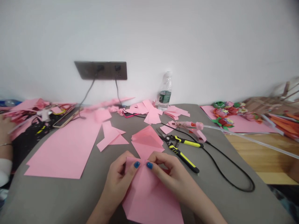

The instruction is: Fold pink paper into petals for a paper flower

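Near the front edge of the grey table, a sheet of pink paper (154,199) is pinched between my two hands. My left hand (120,179) grips its upper left edge, thumb on top. My right hand (169,175) pinches the same edge just to the right, the two thumbs almost meeting at a crease. The fingers behind the paper are partly hidden. Just beyond my hands lies a folded piece of pink paper (148,137). Pliers with yellow and black handles (184,155) rest to the right, jaws toward the folded piece.
A pink glue gun (197,128) with a long clear stick and black cord lies right. Beyond are paper scraps (112,137), a water bottle (165,93) and large pink sheets (67,149). Paper flowers (224,113) sit far right; another person's arm (5,143) shows at left.
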The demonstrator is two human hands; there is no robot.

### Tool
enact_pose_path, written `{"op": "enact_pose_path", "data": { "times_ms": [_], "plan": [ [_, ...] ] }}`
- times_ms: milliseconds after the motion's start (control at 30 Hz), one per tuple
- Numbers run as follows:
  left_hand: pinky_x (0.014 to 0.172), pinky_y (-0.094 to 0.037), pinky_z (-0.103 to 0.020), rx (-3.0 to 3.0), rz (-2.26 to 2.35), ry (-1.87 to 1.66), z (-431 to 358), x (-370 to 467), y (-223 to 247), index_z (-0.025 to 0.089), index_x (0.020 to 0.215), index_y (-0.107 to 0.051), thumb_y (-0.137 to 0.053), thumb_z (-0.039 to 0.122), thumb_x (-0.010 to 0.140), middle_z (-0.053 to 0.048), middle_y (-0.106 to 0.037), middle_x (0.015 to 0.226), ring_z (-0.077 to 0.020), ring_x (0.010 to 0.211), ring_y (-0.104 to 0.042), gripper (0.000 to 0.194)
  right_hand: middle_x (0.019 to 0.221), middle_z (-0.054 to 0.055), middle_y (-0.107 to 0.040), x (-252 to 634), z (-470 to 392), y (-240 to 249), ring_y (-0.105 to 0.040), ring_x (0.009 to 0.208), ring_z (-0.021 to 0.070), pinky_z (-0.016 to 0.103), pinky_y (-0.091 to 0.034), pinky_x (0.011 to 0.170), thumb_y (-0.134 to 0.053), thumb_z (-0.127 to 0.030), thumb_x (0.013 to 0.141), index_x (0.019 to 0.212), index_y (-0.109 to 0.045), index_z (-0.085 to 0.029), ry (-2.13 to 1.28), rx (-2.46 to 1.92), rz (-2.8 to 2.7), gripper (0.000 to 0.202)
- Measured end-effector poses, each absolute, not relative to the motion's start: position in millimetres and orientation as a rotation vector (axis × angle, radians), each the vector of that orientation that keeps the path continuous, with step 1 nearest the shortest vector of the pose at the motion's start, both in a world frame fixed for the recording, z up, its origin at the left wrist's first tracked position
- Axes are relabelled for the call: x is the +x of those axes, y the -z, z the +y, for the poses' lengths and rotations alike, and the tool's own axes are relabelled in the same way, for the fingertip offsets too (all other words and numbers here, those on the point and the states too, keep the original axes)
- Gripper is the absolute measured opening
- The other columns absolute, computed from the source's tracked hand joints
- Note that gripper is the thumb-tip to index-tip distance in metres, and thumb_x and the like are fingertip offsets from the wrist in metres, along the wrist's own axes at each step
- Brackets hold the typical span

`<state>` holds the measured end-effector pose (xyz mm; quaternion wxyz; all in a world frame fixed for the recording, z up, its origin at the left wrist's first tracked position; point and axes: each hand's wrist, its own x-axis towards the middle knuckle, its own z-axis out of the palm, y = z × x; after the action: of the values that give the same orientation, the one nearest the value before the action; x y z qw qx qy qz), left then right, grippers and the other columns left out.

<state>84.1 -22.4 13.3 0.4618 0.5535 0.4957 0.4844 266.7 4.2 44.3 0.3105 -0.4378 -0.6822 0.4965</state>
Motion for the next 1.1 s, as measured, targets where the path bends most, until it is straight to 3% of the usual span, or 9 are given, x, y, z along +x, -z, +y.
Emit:
{"op": "enact_pose_path", "data": {
  "times_ms": [333,600,800,967,1100],
  "plan": [
    [0.059,-0.045,-0.023,1.112,1.067,-0.945,-16,77,-12,0.017,0.088,-0.064,-0.074,0.052,0.082,-0.002,-0.063,0.08,-0.016,0.069,-0.056,0.037,0.073,0.003,-0.069,272,11,-40,-0.06,0.071,0.019,0.027,-0.043,0.065,-0.06,-0.033,0.088,0.076,-0.067,-0.021,-1.244,-1.233,-1.736,0.019],
    [0.057,-0.04,-0.022,1.384,1.28,-1.049,-16,76,-7,0.019,0.076,-0.054,-0.055,0.049,0.096,0.002,-0.052,0.072,-0.0139,0.065,-0.049,0.037,0.059,-0.003,-0.048,280,18,-25,-0.042,0.058,0.0129,0.025,-0.035,0.054,-0.068,-0.045,0.081,0.056,-0.053,-0.019,-1.405,-1.284,-1.604,0.039],
    [0.05,-0.034,-0.021,1.508,1.298,-1.127,-19,76,-5,0.02,0.07,-0.048,-0.054,0.041,0.098,0.005,-0.045,0.064,-0.0113,0.055,-0.043,0.035,0.059,-0.002,-0.048,281,17,-29,-0.041,0.06,0.0138,0.026,-0.034,0.056,-0.064,-0.043,0.081,0.057,-0.05,-0.02,-1.369,-1.286,-1.629,0.036],
    [0.054,-0.04,-0.021,1.413,1.324,-1.318,-22,73,-5,0.02,0.075,-0.055,-0.057,0.04,0.097,0.003,-0.051,0.069,-0.0123,0.06,-0.048,0.03,0.059,0.0,-0.051,283,18,-35,-0.044,0.059,0.0149,0.026,-0.038,0.056,-0.066,-0.045,0.079,0.056,-0.05,-0.02,-1.327,-1.295,-1.606,0.038],
    [0.061,-0.049,-0.022,1.29,1.133,-1.172,-18,70,-8,0.021,0.091,-0.063,-0.067,0.045,0.091,0.0,-0.064,0.08,-0.016,0.071,-0.06,0.024,0.058,0.0,-0.053,286,20,-36,-0.045,0.057,0.0143,0.026,-0.037,0.053,-0.069,-0.045,0.079,0.055,-0.054,-0.019,-1.316,-1.289,-1.587,0.038]
  ]
}}
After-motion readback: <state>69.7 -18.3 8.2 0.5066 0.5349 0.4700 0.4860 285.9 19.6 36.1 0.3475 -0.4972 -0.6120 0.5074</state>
